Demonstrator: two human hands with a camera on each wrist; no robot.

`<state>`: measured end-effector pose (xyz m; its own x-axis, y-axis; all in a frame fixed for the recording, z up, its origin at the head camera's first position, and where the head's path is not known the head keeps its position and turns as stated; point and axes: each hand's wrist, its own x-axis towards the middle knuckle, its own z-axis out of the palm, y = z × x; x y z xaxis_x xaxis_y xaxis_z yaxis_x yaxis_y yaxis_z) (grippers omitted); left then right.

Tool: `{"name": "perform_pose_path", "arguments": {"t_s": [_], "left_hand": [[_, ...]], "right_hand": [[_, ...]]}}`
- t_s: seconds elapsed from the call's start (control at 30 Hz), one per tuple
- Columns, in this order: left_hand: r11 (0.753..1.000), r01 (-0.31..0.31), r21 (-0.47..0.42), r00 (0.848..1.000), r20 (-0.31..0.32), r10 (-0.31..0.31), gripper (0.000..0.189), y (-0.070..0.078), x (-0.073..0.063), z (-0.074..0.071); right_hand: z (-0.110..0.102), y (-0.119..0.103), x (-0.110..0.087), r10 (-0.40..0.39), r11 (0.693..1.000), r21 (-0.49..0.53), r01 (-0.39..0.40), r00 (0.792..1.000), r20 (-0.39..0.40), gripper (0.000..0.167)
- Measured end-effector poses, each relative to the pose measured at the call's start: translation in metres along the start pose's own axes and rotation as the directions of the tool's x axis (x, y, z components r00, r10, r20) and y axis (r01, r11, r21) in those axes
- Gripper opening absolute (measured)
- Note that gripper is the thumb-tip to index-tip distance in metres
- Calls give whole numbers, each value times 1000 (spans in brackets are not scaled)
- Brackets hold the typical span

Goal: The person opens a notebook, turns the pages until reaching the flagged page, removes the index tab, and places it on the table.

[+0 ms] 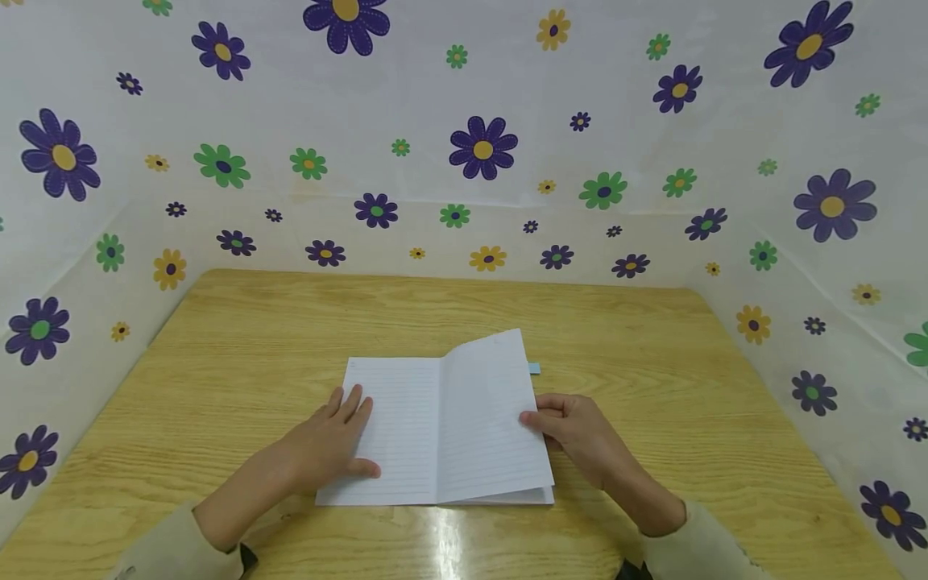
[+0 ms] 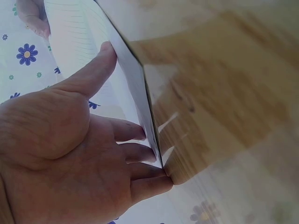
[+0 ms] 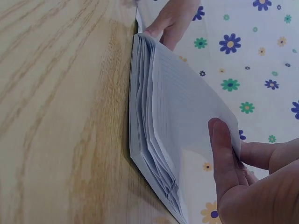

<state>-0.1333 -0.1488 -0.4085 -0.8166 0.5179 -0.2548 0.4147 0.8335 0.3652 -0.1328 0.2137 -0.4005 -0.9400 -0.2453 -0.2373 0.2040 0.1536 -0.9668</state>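
Observation:
An open lined notebook (image 1: 402, 443) lies on the wooden table in front of me. My left hand (image 1: 326, 439) rests on its left page, fingers spread and the thumb pointing toward the middle. At the outer edge of the right side, my right hand (image 1: 580, 435) pinches a page (image 1: 486, 411) between thumb and fingers. That page is raised and slants up from the spine. Below it, the right wrist view shows the layered edges of the other pages (image 3: 149, 112). In the left wrist view, the left fingers (image 2: 138, 151) extend along the notebook's edge.
A small light-blue tab (image 1: 534, 368) sticks out from the notebook's right edge. Wooden tabletop (image 1: 435, 314) surrounds the notebook. White cloth (image 1: 406, 97) printed with purple, green and yellow flowers stands behind the table and along both sides.

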Motion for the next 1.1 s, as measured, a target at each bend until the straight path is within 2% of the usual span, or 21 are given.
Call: {"name": "perform_pose_path", "arguments": {"t_s": [0.17,0.33,0.6,0.87,1.0,1.1], "left_hand": [[1000,3,5,1000,-2,-3,98,1,0,-1],[1000,16,5,1000,3,-16,98,2,1,-2],[999,52,7,999,12,-52,95,-3,5,-3],[998,26,60,998,-56,-23,84,-8,4,-8],[996,-3,85,992,-126,13,80,-6,5,-12],[998,-24,66,984,-175,35,78,-2,7,-15]], "right_hand": [[1,1,1,-10,1000,11,10,1000,-6,36],[4,3,3,-5,1000,-22,6,1000,11,29],[16,5,9,-22,999,-21,25,992,125,18],[26,6,14,-33,999,16,32,992,122,22],[32,5,16,-49,998,56,42,992,118,27],[36,4,16,-55,995,91,46,994,95,31]]}}
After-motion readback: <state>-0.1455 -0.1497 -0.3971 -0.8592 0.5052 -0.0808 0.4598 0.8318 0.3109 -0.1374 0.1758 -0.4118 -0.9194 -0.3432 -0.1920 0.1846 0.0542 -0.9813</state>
